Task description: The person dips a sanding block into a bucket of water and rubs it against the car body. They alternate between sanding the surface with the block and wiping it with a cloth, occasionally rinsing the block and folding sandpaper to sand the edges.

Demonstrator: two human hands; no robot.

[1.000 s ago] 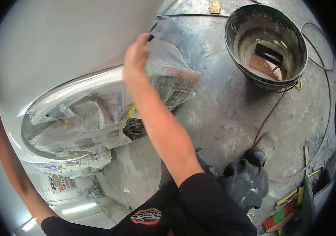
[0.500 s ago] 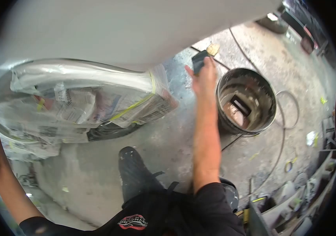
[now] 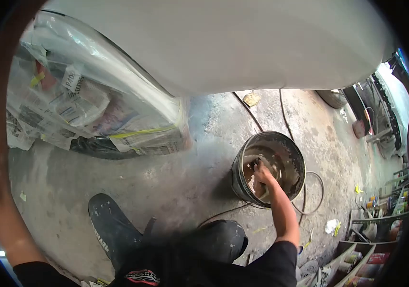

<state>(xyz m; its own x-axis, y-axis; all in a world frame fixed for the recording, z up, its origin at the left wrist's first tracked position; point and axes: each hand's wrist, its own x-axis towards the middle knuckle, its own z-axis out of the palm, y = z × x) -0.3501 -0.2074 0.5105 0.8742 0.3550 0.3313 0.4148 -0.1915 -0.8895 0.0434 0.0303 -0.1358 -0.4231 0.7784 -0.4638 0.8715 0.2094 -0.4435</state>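
My right hand (image 3: 262, 174) reaches down inside a black bucket (image 3: 298, 155) with cloudy, brownish water at the bottom. The fingers are closed, and a small dark part of a flat pad shows at their tips; the water and the hand hide the rest of it. My left arm (image 3: 6, 210) stretches up along the left edge of the view, and its hand is out of sight. Above the bucket spreads a smooth grey car body panel (image 3: 243, 48). To its left, plastic film and newspaper masking (image 3: 94, 105) cover the wheel area.
A hose (image 3: 321, 191) loops on the concrete floor beside the bucket. A yellowish lump (image 3: 251, 99) lies behind it. At the lower right stands a rack (image 3: 381, 221) with cans and parts. My shoe (image 3: 106, 220) is at the lower left.
My right hand has gone from beyond the bucket, where it held the dark flat pad, down into the bucket. The view has shifted, showing more of the grey panel.
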